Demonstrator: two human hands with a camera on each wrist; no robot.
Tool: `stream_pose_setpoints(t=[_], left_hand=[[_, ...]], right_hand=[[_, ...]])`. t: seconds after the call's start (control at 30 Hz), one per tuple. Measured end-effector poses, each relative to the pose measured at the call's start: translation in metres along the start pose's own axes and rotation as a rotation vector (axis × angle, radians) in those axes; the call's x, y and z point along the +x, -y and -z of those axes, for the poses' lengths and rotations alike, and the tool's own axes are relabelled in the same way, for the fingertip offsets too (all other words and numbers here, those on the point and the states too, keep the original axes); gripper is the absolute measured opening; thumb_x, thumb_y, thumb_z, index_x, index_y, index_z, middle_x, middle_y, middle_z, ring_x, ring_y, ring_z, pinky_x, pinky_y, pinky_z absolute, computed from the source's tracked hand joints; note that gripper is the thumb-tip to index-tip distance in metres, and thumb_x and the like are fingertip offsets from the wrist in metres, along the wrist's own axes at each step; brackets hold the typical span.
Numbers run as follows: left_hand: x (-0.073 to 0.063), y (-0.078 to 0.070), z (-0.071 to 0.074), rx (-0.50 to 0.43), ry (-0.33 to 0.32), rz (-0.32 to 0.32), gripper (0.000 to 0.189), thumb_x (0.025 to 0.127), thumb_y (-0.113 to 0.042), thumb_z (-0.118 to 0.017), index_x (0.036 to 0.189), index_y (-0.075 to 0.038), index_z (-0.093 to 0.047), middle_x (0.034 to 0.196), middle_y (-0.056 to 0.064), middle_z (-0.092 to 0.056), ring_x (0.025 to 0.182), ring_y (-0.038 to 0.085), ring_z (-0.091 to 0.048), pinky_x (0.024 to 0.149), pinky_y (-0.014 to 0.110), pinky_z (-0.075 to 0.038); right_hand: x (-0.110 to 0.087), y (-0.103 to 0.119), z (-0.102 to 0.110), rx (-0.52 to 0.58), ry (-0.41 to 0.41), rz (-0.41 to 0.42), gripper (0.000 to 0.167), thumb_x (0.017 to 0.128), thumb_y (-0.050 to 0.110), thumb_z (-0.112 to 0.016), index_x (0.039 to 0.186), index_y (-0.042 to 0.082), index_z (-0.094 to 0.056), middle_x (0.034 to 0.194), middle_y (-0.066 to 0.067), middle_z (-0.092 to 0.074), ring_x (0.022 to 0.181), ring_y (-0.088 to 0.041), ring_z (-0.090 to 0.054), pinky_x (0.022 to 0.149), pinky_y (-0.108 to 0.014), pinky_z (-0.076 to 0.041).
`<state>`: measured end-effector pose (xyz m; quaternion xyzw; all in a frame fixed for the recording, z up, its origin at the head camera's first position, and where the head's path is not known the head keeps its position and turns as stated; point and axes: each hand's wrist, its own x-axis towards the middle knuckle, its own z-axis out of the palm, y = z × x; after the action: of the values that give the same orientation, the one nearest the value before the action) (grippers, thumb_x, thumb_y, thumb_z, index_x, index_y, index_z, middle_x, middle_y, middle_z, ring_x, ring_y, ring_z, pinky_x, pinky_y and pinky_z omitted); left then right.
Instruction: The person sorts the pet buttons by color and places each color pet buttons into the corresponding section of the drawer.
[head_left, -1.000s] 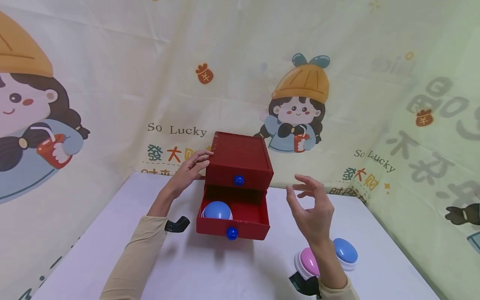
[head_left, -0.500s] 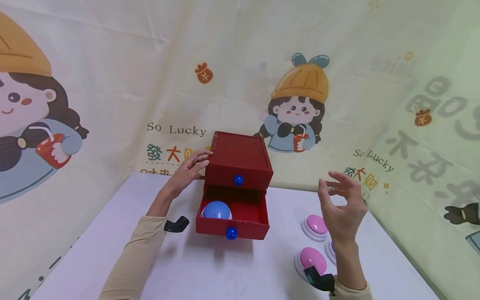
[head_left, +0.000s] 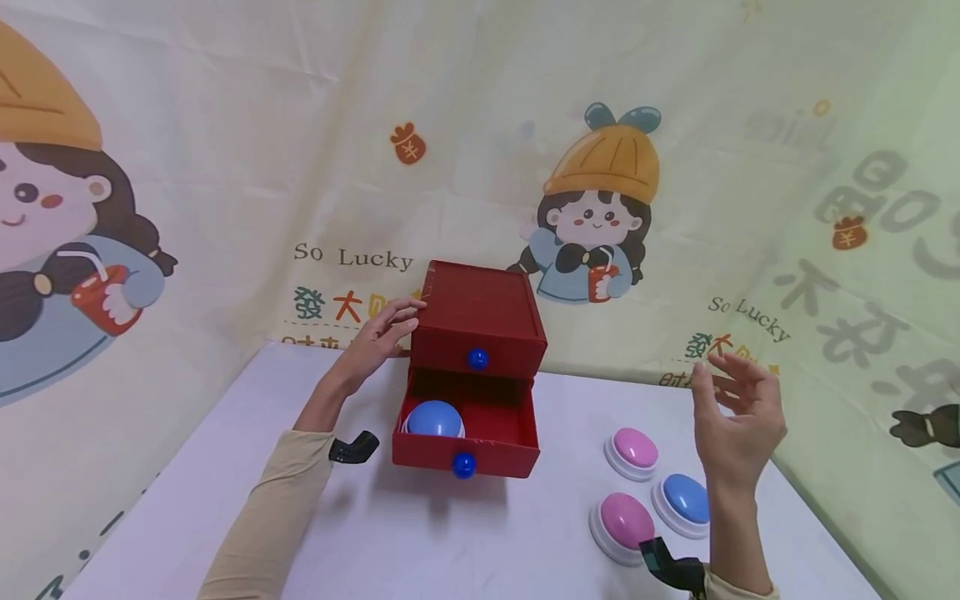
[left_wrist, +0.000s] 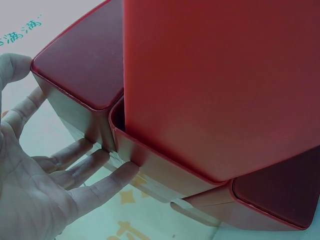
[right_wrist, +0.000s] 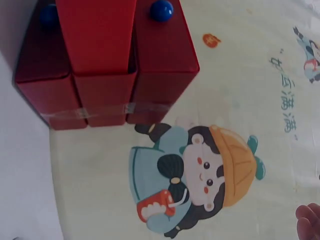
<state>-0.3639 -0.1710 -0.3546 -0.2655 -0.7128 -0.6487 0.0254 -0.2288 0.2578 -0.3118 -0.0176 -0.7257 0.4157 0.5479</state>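
Note:
A red chest of drawers (head_left: 480, 304) stands at the table's back, its middle drawer (head_left: 427, 456) pulled out. A blue dome push button (head_left: 435, 419) on a white base sits in that drawer's left part. My left hand (head_left: 369, 346) rests against the chest's left side; the left wrist view shows the fingers (left_wrist: 75, 155) spread along it and the thumb at a corner. Holding nothing, my right hand (head_left: 742, 425) is raised over the table's right side, fingers bent loosely and thumb apart. Only its fingertips (right_wrist: 309, 221) enter the right wrist view, at the lower right.
On the right of the white table (head_left: 360, 533) are two pink push buttons (head_left: 636, 447) and a blue one (head_left: 687, 498), partly behind my right wrist. A printed cloth (head_left: 480, 183) hangs behind the table. Blue knobs (head_left: 477, 359) stick out from the drawer fronts.
My right hand has moved right, away from the chest, uncovering the far pink button and more of the blue one. The left hand, chest and drawer have stayed put.

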Motion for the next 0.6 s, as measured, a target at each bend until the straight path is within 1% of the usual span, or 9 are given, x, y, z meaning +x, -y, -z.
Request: stream_pose_setpoints(t=[0.1, 0.2, 0.23, 0.3, 0.37, 0.4, 0.47, 0.53, 0.6], left_hand=[[0.000, 0.000, 0.001, -0.005, 0.000, -0.007, 0.046, 0.107, -0.030, -0.050, 0.151, -0.017, -0.044, 0.155, 0.013, -0.043, 0.133, 0.038, -0.051, 0.100, 0.057, -0.052], [-0.001, 0.000, 0.000, -0.007, 0.003, -0.005, 0.046, 0.107, -0.029, -0.051, 0.151, -0.017, -0.044, 0.155, 0.012, -0.044, 0.134, 0.038, -0.050, 0.101, 0.057, -0.052], [-0.001, 0.000, 0.000, -0.009, 0.003, -0.005, 0.046, 0.107, -0.029, -0.051, 0.151, -0.018, -0.044, 0.154, 0.012, -0.044, 0.134, 0.037, -0.050, 0.101, 0.057, -0.052], [-0.001, 0.000, 0.000, -0.008, 0.002, -0.003, 0.045, 0.107, -0.029, -0.051, 0.150, -0.018, -0.045, 0.154, 0.011, -0.044, 0.134, 0.037, -0.050, 0.101, 0.058, -0.052], [-0.001, -0.001, 0.000, -0.006, 0.001, -0.004, 0.045, 0.107, -0.029, -0.051, 0.150, -0.018, -0.045, 0.154, 0.012, -0.044, 0.134, 0.037, -0.050, 0.101, 0.058, -0.052], [-0.001, -0.001, 0.000, -0.005, 0.000, -0.004, 0.044, 0.107, -0.029, -0.051, 0.150, -0.018, -0.045, 0.154, 0.012, -0.044, 0.134, 0.037, -0.050, 0.101, 0.058, -0.052], [-0.001, -0.001, 0.000, -0.004, -0.001, -0.006, 0.044, 0.107, -0.029, -0.051, 0.150, -0.018, -0.045, 0.154, 0.012, -0.044, 0.134, 0.037, -0.050, 0.101, 0.059, -0.051], [-0.001, -0.001, 0.000, -0.005, -0.002, -0.007, 0.045, 0.107, -0.029, -0.051, 0.150, -0.018, -0.045, 0.154, 0.012, -0.045, 0.134, 0.037, -0.050, 0.101, 0.059, -0.051], [-0.001, -0.001, 0.000, -0.002, -0.003, -0.006, 0.045, 0.107, -0.029, -0.051, 0.150, -0.018, -0.046, 0.153, 0.011, -0.045, 0.134, 0.037, -0.050, 0.101, 0.059, -0.051]], right_hand=[[0.004, -0.008, 0.007, -0.016, -0.021, -0.089, 0.035, 0.094, 0.018, -0.074, 0.127, 0.007, -0.066, 0.113, 0.007, -0.073, 0.092, 0.001, -0.065, 0.078, -0.014, -0.049], [0.005, -0.015, 0.013, -0.043, -0.024, -0.175, 0.035, 0.095, 0.023, -0.073, 0.126, 0.011, -0.066, 0.110, 0.013, -0.071, 0.093, 0.000, -0.064, 0.077, -0.016, -0.048], [0.006, -0.018, 0.015, -0.057, -0.017, -0.207, 0.034, 0.095, 0.024, -0.073, 0.126, 0.012, -0.066, 0.109, 0.016, -0.070, 0.093, 0.000, -0.063, 0.077, -0.017, -0.047], [0.007, -0.025, 0.018, -0.096, 0.022, -0.281, 0.035, 0.095, 0.028, -0.073, 0.126, 0.014, -0.066, 0.109, 0.015, -0.068, 0.094, 0.001, -0.061, 0.077, -0.017, -0.045], [0.007, -0.031, 0.021, -0.164, 0.107, -0.367, 0.040, 0.096, 0.035, -0.071, 0.129, 0.014, -0.064, 0.115, 0.008, -0.068, 0.098, -0.001, -0.058, 0.076, -0.016, -0.044], [0.007, -0.036, 0.023, -0.205, 0.167, -0.403, 0.043, 0.097, 0.038, -0.070, 0.131, 0.013, -0.062, 0.120, 0.003, -0.068, 0.102, -0.006, -0.058, 0.074, -0.015, -0.043], [0.008, -0.044, 0.025, -0.278, 0.317, -0.451, 0.053, 0.098, 0.043, -0.067, 0.137, 0.009, -0.057, 0.131, -0.009, -0.064, 0.113, -0.017, -0.058, 0.070, -0.011, -0.042], [0.008, -0.054, 0.029, -0.330, 0.479, -0.456, 0.061, 0.099, 0.046, -0.064, 0.142, 0.005, -0.052, 0.138, -0.019, -0.058, 0.124, -0.030, -0.055, 0.067, -0.009, -0.042], [0.007, -0.063, 0.033, -0.341, 0.620, -0.420, 0.064, 0.099, 0.045, -0.064, 0.143, 0.001, -0.049, 0.140, -0.025, -0.055, 0.127, -0.040, -0.053, 0.067, -0.009, -0.043]])
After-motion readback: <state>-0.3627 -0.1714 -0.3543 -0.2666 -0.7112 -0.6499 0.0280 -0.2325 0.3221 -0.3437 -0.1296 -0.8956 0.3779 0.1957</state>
